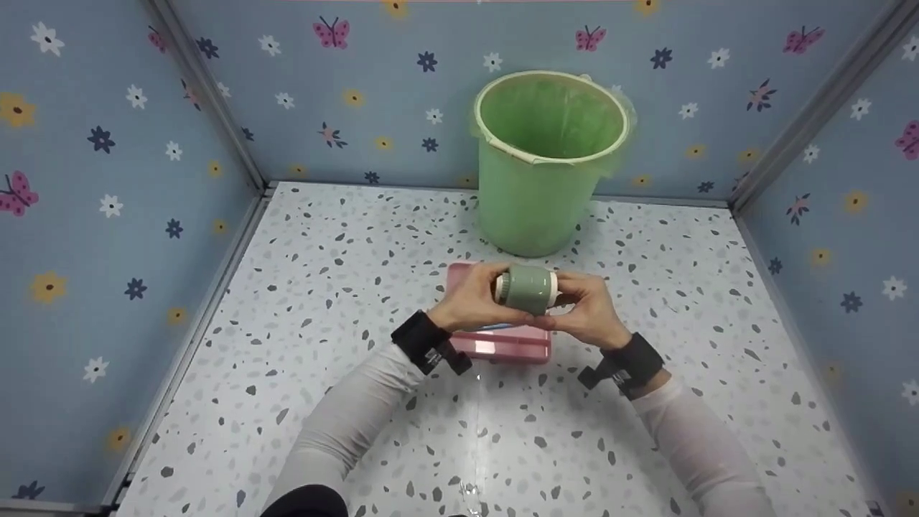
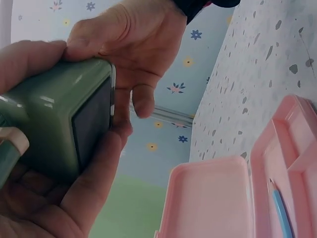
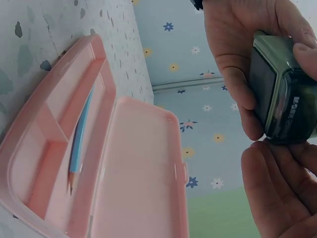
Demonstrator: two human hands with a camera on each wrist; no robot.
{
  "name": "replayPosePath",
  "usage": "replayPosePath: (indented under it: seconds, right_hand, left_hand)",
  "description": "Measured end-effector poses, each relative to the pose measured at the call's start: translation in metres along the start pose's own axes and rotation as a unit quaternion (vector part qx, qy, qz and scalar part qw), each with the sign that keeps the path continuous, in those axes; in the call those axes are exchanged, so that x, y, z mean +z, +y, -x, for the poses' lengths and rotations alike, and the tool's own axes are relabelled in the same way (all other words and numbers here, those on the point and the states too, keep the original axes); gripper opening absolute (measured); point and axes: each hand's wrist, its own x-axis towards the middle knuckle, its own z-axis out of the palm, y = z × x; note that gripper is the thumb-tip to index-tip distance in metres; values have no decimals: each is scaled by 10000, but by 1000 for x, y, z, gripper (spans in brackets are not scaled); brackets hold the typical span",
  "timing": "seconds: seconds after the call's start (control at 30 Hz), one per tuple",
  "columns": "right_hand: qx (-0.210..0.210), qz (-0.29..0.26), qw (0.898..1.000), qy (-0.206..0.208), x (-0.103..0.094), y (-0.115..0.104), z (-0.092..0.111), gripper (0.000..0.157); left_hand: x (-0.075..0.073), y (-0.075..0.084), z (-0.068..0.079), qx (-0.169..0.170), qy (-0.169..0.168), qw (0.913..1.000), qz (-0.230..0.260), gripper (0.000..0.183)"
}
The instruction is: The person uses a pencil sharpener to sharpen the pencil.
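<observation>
A green crank pencil sharpener (image 1: 530, 289) is held up above the pink pencil case (image 1: 513, 350), between both hands. My left hand (image 1: 475, 298) grips it from the left, around the crank side. On the other end, the fingers and thumb of my right hand (image 1: 587, 310) pinch it. In the left wrist view, the sharpener (image 2: 54, 114) shows its dark base and part of a crank handle (image 2: 14, 141). A dark see-through end with white lettering shows on the sharpener (image 3: 297, 106) in the right wrist view. The pencil case (image 3: 141, 163) lies open, holding a blue pencil (image 3: 80, 131).
Behind the case stands a green bin (image 1: 535, 201) with a thin liner over its rim. The speckled white tabletop (image 1: 344, 244) is bordered by flower-patterned panels (image 1: 388, 86) at the back and both sides.
</observation>
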Motion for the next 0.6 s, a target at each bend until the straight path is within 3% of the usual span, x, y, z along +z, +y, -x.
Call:
replayPosePath:
  seconds: [0.3,0.47,0.6]
  right_hand:
    - [210,47,9997,-147,1,-1,1,50]
    - [312,60,9991,-278,-1,0,2,47]
    - [449,68,9985,-318,-7,1,4,51]
  left_hand:
    - [-1,-7,3,-37,-25,9999,-92,69]
    - [-1,-13,4,121,-123,9994,299,72]
    - [-3,-15,5,118,-102,9994,318,72]
